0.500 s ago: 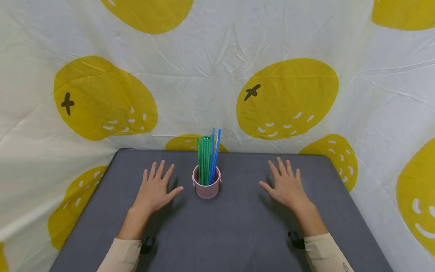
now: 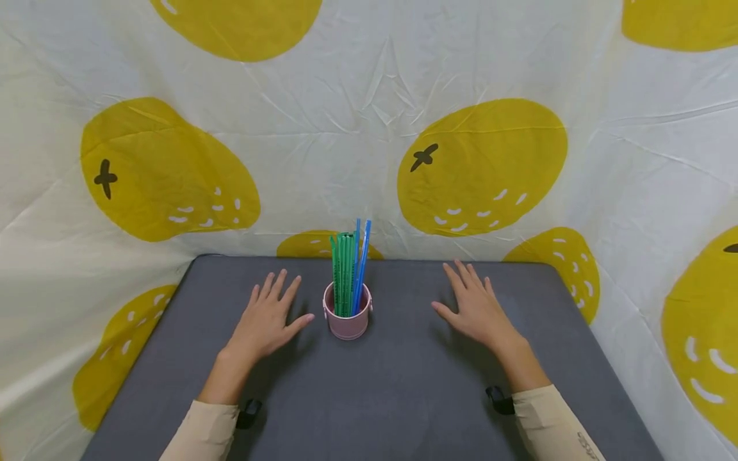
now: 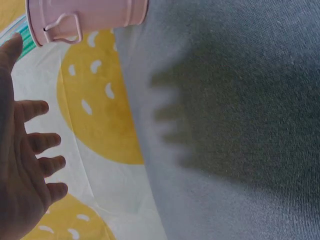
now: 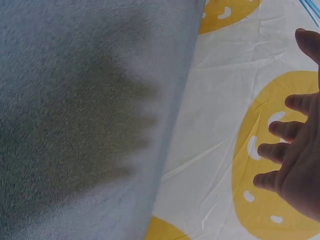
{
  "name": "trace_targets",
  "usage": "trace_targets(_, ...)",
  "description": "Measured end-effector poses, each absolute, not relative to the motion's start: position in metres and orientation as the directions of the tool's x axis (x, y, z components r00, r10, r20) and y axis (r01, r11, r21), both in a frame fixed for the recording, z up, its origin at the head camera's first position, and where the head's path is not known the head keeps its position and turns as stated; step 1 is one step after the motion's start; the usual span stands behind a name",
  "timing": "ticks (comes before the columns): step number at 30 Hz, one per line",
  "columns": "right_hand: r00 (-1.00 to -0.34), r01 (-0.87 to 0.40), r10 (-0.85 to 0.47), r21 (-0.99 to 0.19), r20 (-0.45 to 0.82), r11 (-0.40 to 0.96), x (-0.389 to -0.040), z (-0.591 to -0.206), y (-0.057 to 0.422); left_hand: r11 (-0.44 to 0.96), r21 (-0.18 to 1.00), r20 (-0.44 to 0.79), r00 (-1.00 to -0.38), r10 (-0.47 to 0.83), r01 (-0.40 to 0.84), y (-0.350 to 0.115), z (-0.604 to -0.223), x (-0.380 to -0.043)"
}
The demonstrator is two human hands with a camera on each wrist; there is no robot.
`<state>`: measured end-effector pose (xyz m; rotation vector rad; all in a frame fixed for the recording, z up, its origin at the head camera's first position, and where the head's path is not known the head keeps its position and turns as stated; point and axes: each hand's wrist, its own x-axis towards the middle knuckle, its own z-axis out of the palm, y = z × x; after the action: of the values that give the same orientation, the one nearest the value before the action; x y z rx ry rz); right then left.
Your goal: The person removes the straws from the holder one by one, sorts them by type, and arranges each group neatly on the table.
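A small pink bucket [image 2: 349, 328] stands upright on the grey table. Slim green sticks [image 2: 344, 275] and blue sticks [image 2: 362, 272] rise out of it; their exact kind is unclear. To its left hovers my left hand [image 2: 264, 324], fingers spread, thumb toward the bucket but apart from it. My right hand [image 2: 478, 312] hangs farther off on the other side, fingers extended and nothing in it. Both hands cast shadows on the tabletop. The left wrist view catches the bucket's wire handle [image 3: 64, 30] above the hand; blue stick ends [image 4: 311, 9] show in the right wrist view's corner.
The dark grey table [image 2: 369, 410] reaches back to a white cloth [image 2: 328, 173] printed with large yellow fruit shapes. Beige sleeves and a black band [image 2: 500, 401] show at the wrists.
My right hand has shifted a little left and farther from me, its fingers closer together. The left hand has edged slightly right. The bucket stays put while the head view shifts a bit.
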<state>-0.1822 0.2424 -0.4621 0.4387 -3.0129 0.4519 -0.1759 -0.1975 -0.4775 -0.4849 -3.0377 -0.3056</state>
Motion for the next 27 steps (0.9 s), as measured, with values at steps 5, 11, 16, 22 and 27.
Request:
trace_targets(5, -0.944, -0.327, -0.294, -0.305, 0.151, 0.895, -0.187, -0.458, 0.238, 0.913, 0.229, 0.086, -0.941, 0.327, 0.338, -0.193, -0.475, -0.176)
trace_targets(11, -0.925, -0.376, -0.331, -0.322, 0.189, 0.869, -0.191, -0.451, 0.231, 0.883, 0.263, 0.109, -0.921, 0.374, 0.389, -0.187, -0.472, -0.179)
trace_targets(16, -0.914, -0.403, -0.355, -0.345, 0.196, 0.847, -0.196, -0.447, 0.224, 0.848, 0.316, 0.126, -0.904, 0.408, 0.426, -0.182, -0.472, -0.18)
trace_targets(22, -0.896, -0.443, -0.396, -0.324, 0.202, 0.836, -0.205, -0.439, 0.212, 0.809, 0.399, 0.139, -0.9, 0.413, 0.433, -0.174, -0.475, -0.181)
trace_targets(27, -0.892, -0.452, -0.407, -0.339, 0.2, 0.825, -0.212, -0.43, 0.204, 0.76, 0.47, 0.17, -0.891, 0.42, 0.448, -0.169, -0.482, -0.181)
